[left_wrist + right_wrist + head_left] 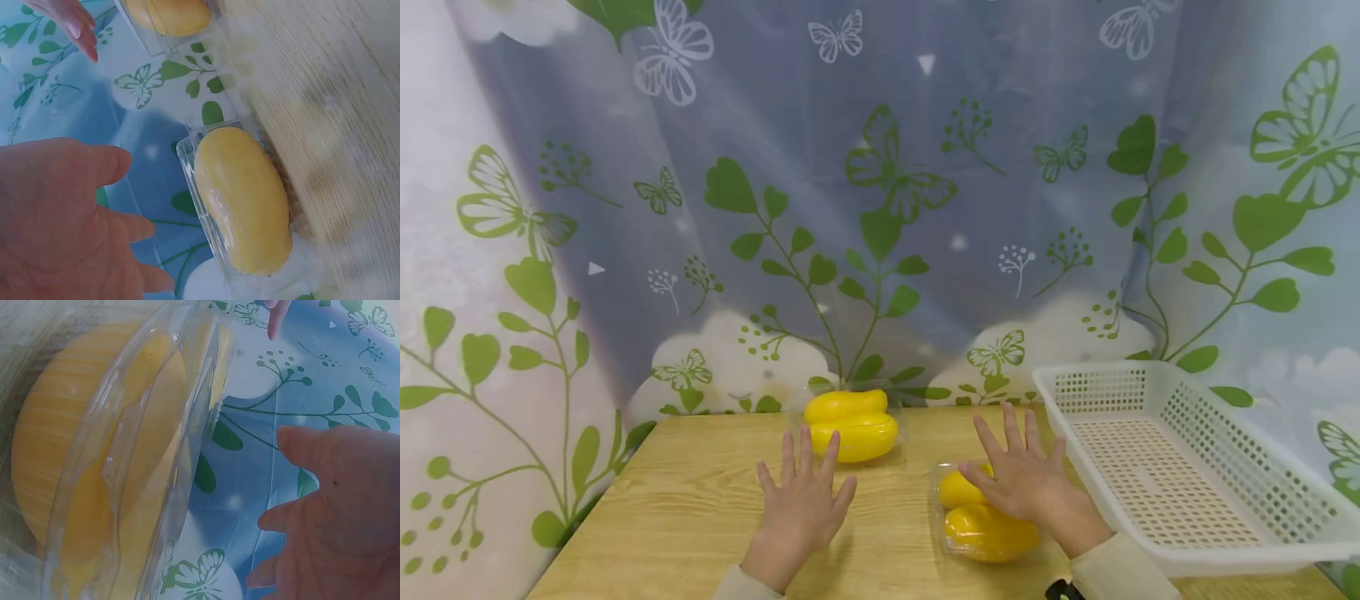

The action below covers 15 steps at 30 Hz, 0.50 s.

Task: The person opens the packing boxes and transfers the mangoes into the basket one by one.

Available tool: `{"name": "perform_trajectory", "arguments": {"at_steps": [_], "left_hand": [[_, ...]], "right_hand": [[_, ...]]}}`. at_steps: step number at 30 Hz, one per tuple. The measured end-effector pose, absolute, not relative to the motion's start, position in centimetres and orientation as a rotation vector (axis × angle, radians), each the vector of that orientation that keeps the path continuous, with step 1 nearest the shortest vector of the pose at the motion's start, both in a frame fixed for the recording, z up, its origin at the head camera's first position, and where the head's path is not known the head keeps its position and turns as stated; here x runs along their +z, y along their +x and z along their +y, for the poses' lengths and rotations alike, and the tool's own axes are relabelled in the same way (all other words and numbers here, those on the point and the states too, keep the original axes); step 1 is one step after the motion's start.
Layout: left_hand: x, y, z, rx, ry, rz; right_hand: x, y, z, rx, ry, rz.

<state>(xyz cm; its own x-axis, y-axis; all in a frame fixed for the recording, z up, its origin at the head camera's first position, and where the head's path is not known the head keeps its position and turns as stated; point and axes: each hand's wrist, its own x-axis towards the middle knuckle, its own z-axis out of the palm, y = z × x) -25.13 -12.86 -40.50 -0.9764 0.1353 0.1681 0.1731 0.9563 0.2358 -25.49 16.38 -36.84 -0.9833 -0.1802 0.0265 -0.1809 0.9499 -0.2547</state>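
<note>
Two clear plastic boxes hold yellow, mango-like fruits. One box point(901, 417) stands at the table's back edge with its fruits point(857, 442) lying side by side. The other box point(937, 521) is nearer, right of the middle, with fruits point(988, 533) inside. Fingers spread, my left hand point(801, 510) hovers in front of the far box and holds nothing. My right hand point(1026, 483) is spread over the nearer box, hiding part of it. In the right wrist view a gap shows between the right hand point(344, 512) and the box's lid point(150, 431).
A white perforated plastic basket point(1067, 442) stands at the right of the wooden table point(677, 508). Behind the table hangs a blue-grey curtain point(805, 250) with green leaves and butterflies. A dark object point(1063, 590) shows by the right cuff.
</note>
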Motion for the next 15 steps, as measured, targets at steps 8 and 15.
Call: {"name": "perform_trajectory", "arguments": {"at_steps": [8,15], "left_hand": [[-40.5,-25.2,-12.5,-0.346,-0.245,-2.935],[-39.6,-24.5,-12.1,-0.358,-0.248,-2.956]], "right_hand": [[-36.9,-25.4,16.6,0.318,0.27,-3.051],[-36.9,-25.4,16.8,0.34,0.267,-3.069]]}}
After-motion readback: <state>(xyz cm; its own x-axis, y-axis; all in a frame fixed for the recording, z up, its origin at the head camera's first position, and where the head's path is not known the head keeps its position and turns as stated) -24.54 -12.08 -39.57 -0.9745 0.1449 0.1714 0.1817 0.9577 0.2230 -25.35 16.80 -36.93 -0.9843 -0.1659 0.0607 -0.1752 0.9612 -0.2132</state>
